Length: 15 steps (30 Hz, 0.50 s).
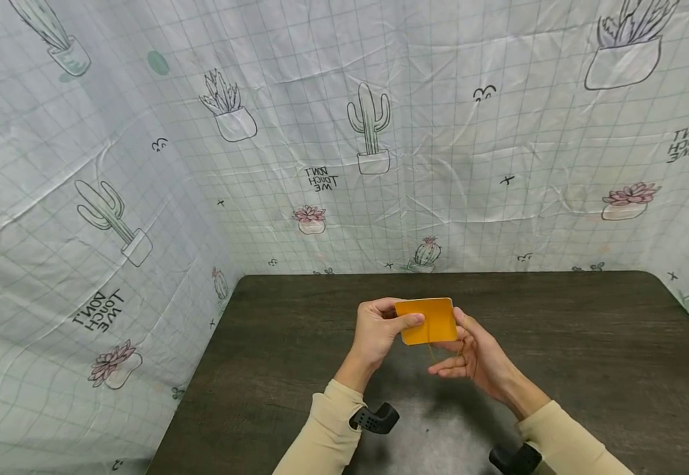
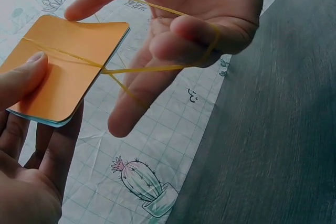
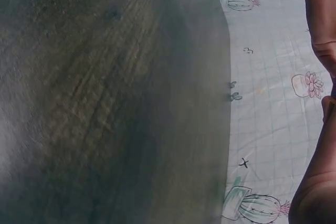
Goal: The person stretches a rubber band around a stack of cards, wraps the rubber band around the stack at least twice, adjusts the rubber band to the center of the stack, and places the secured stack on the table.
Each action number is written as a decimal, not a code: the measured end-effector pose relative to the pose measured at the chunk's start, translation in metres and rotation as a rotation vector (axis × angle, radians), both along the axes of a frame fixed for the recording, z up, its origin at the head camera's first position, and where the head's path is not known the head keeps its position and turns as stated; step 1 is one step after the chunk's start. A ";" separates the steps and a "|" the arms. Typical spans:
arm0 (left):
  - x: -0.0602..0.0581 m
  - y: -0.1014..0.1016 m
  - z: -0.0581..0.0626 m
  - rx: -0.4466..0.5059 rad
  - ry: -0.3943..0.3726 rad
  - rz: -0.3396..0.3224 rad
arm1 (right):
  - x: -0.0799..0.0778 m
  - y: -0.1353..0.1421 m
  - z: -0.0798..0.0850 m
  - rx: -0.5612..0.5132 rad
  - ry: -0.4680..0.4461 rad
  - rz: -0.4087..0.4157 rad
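Observation:
My left hand [image 1: 375, 333] pinches a small orange-covered notepad [image 1: 441, 320], thumb on its front face and fingers behind it. Rounded corners and a thin layered edge show in the left wrist view. A yellow rubber band [image 2: 147, 70] runs across the cover and stretches off its edge to my right hand [image 1: 488, 359]. There it loops round the fingers, some curled and others spread. The right thumb is right at the notepad's side edge in the head view. Only parts of the right hand show at the border of the right wrist view.
Both hands are above a dark wood-grain table [image 1: 285, 369]. A white grid-patterned cloth [image 1: 463, 165] with cactus drawings hangs behind the table and along its sides. Each cream sleeve [image 1: 326, 429] has a black camera mount [image 1: 375, 418] at the wrist.

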<state>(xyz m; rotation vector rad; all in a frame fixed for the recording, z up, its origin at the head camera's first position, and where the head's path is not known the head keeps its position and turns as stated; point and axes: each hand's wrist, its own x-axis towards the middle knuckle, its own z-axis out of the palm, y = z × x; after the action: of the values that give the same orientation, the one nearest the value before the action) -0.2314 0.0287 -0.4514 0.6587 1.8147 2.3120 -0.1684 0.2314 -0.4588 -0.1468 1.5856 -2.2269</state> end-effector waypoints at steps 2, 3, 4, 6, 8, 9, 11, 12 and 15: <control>0.000 0.000 0.001 -0.004 -0.004 -0.005 | -0.001 0.002 0.002 0.010 0.016 0.017; 0.000 -0.001 0.001 -0.008 -0.004 -0.009 | -0.002 0.002 0.003 0.012 0.022 0.025; 0.000 -0.001 0.001 -0.010 -0.003 -0.013 | -0.002 0.003 0.005 0.016 0.031 0.034; -0.001 -0.001 0.002 -0.016 0.002 -0.021 | -0.004 0.005 0.007 0.022 0.044 0.049; -0.001 -0.001 0.002 -0.021 0.006 -0.030 | -0.006 0.006 0.009 0.029 0.047 0.058; -0.001 -0.001 0.002 -0.025 0.008 -0.033 | -0.007 0.007 0.010 0.033 0.046 0.063; -0.002 -0.002 0.002 -0.029 0.010 -0.036 | -0.008 0.007 0.012 0.044 0.043 0.072; -0.002 -0.002 0.002 -0.033 0.013 -0.037 | -0.009 0.008 0.013 0.050 0.040 0.077; -0.002 -0.002 0.003 -0.043 0.015 -0.044 | -0.010 0.009 0.015 0.070 0.033 0.087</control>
<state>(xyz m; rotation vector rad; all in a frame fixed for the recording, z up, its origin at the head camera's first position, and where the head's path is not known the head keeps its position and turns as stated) -0.2335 0.0263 -0.4487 0.7034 1.8315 2.2404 -0.1788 0.2404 -0.4441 -0.2294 1.6407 -2.1109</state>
